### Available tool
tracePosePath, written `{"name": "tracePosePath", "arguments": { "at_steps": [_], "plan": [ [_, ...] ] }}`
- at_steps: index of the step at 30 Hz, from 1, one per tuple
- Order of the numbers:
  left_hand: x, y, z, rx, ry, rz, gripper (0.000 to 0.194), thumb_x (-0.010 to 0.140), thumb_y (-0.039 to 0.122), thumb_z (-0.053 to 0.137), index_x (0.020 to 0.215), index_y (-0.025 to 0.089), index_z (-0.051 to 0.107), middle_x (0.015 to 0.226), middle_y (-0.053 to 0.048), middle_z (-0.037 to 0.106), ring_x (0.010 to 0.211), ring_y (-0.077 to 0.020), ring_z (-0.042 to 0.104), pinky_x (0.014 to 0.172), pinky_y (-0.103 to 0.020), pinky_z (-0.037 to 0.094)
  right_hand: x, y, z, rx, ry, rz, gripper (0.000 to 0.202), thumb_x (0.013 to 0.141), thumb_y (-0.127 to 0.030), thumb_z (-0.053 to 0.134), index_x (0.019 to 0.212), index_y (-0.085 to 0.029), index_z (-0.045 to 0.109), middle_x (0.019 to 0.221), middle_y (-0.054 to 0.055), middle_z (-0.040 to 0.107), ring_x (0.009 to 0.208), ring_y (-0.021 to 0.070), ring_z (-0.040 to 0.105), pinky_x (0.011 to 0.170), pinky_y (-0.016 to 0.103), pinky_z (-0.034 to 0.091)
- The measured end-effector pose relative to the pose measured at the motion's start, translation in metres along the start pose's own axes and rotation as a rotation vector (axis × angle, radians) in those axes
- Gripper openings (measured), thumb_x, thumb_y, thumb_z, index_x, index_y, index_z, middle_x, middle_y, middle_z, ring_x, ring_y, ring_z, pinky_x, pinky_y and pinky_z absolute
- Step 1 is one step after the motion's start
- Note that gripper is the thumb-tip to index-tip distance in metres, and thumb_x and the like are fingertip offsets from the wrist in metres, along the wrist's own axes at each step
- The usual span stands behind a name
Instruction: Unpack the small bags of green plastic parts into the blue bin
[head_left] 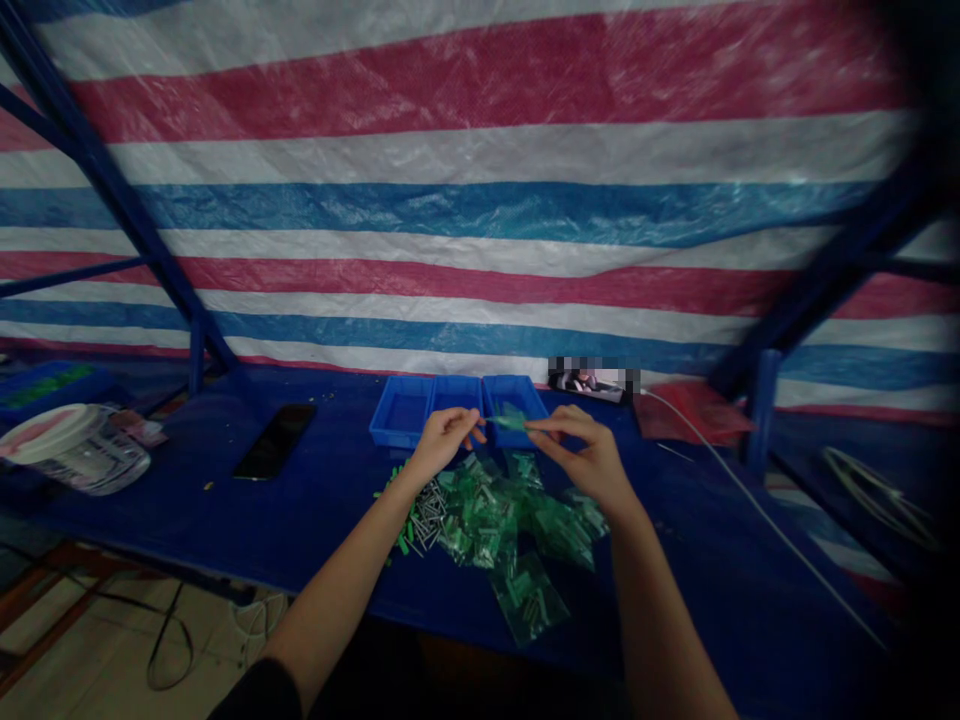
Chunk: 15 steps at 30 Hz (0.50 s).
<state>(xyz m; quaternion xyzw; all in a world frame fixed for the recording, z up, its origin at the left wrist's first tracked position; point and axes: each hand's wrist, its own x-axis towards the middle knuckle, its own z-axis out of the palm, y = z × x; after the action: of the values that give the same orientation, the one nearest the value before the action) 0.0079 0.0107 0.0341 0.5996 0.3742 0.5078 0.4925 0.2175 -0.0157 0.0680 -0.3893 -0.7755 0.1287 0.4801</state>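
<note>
My right hand (581,445) pinches one end of a small clear greenish plastic bag (511,418) above the rightmost blue tray (541,408). Left of the bag, my left hand (448,437) has its thumb and fingers curled together; anything inside them is too small to make out. Below both hands lies a heap of filled clear bags (480,510) with green and metal pieces showing through. Loose metal screws (427,515) are piled at its left, mixed with green plastic plugs (405,545). One filled bag (531,600) rests nearer the front edge.
Two more blue trays (402,410) adjoin on the left. A dark phone (275,441) and a white bucket (82,450) stand farther left. Behind, a lit phone (589,382) leans with a white cable (739,475) trailing right past a red bag (690,410). Blue frame posts flank the table.
</note>
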Motion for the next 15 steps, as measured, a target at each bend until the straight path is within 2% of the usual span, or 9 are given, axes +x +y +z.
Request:
{"name": "tracePosePath", "arguments": {
  "at_steps": [3,5,10,15],
  "plan": [
    [-0.003,0.006,0.001,-0.109,-0.053,-0.09,0.053,0.078,0.061,0.049,0.074,0.011,0.065,0.061,-0.007,0.066,0.045,-0.01,0.052,0.049,-0.023,0.04,0.0,-0.005,0.01,0.084,-0.034,-0.007,0.014,0.079,-0.031,0.062,0.087,-0.026,0.072,0.06,-0.001,0.057,0.06,0.014,0.05,0.064,0.031,0.04],
    [-0.003,0.008,0.001,-0.161,-0.06,-0.114,0.048,0.075,0.058,0.055,0.069,0.011,0.065,0.06,-0.006,0.065,0.048,-0.0103,0.053,0.052,-0.023,0.041,0.0,-0.007,0.016,0.084,-0.047,-0.017,0.012,0.079,-0.029,0.062,0.086,-0.027,0.071,0.068,0.0,0.063,0.067,0.0155,0.054,0.068,0.032,0.042],
    [-0.001,0.007,-0.002,-0.209,0.1,-0.078,0.028,0.065,0.041,0.072,0.067,0.014,0.066,0.056,0.001,0.058,0.053,-0.0082,0.049,0.054,-0.021,0.037,-0.001,-0.003,0.028,0.044,0.048,0.031,0.019,0.077,-0.026,0.062,0.094,-0.028,0.069,0.091,0.003,0.069,0.088,0.0192,0.058,0.082,0.037,0.043],
    [0.002,0.005,-0.005,-0.209,0.198,-0.029,0.026,0.066,0.04,0.07,0.069,0.014,0.066,0.055,0.002,0.056,0.052,-0.0084,0.048,0.054,-0.021,0.036,-0.001,0.0,0.038,0.12,0.113,0.164,0.026,0.078,-0.033,0.06,0.103,-0.026,0.066,0.101,0.005,0.068,0.093,0.0206,0.058,0.078,0.036,0.046]
  ]
}}
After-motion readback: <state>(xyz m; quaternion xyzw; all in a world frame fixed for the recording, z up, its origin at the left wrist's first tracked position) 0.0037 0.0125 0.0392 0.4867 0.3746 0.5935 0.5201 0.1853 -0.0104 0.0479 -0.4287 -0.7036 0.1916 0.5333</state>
